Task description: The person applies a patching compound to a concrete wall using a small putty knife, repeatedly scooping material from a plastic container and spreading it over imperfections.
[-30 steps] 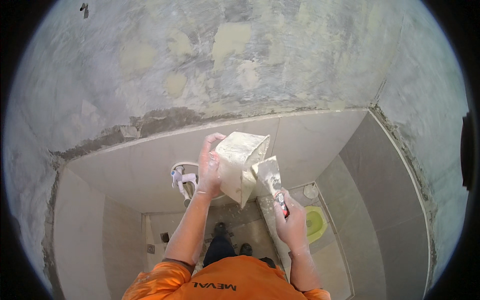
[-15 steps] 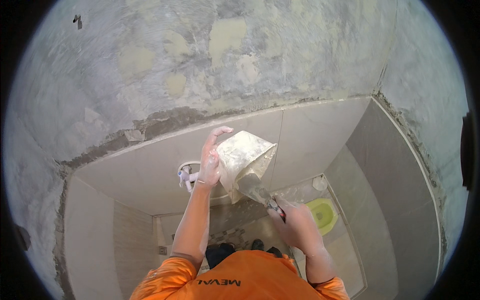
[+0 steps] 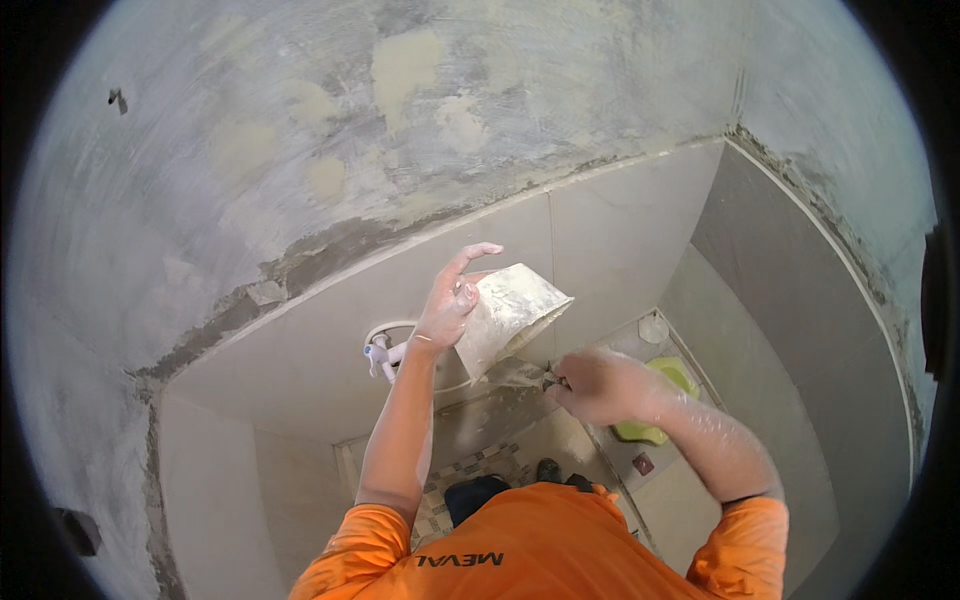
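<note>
Spreading across the near edge, an orange shirt (image 3: 560, 540) covers the person's torso and upper arms. Beyond it, to the right, the right hand (image 3: 600, 388) is wrapped around the handle of a putty knife (image 3: 516, 373), its blade pointing left. Whether the blade touches the container beside it, I cannot tell. A little farther and left, the left hand (image 3: 452, 308) grasps the left side of a white, smeared container (image 3: 512, 312), held tilted in the middle of the scene, its open side facing right and near. A pale tap (image 3: 384, 354) shows left of that wrist; a yellow-green squat toilet (image 3: 676, 374) lies right, partly hidden by the right forearm. Farthest stands a patchy grey plastered wall (image 3: 400, 150) above large tiles (image 3: 625, 235).
</note>
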### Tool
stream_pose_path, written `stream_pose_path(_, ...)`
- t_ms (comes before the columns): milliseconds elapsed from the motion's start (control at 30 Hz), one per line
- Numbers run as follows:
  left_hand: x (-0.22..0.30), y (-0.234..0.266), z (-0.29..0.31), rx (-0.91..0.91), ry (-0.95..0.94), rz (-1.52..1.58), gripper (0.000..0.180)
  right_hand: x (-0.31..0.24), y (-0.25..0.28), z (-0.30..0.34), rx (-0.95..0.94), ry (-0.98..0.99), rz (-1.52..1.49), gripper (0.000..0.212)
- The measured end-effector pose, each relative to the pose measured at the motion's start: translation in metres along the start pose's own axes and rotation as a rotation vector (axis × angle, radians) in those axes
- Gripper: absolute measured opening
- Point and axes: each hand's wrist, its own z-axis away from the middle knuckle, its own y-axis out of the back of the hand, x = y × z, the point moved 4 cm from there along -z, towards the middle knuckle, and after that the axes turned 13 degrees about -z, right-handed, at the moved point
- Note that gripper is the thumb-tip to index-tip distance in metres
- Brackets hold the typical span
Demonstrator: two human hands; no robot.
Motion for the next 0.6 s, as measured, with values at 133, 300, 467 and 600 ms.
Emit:
stream_pose_path(133, 0.0, 0.008, -0.011, -0.014, -0.027, -0.12, 0.087, 0.0, 0.002, -0.004, -0.177, 0.016, 0.127, 0.04)
stream_pose_path(300, 0.01, 0.036, -0.006, 0.095, 0.011, 0.085, 0.063, 0.046, 0.002, -0.014, -0.445, -0.018, -0.153, 0.04)
stream_pose_path(467, -0.01, 0.075, 0.011, 0.357, 0.108, 0.301, 0.062, 0.081, -0.017, -0.026, -0.501, -0.057, -1.433, 0.042)
stream_pose_path(600, -0.013, 0.113, 0.021, 0.462, 0.226, 0.426, 0.058, 0.089, -0.023, -0.055, -0.431, 0.109, -1.779, 0.047)
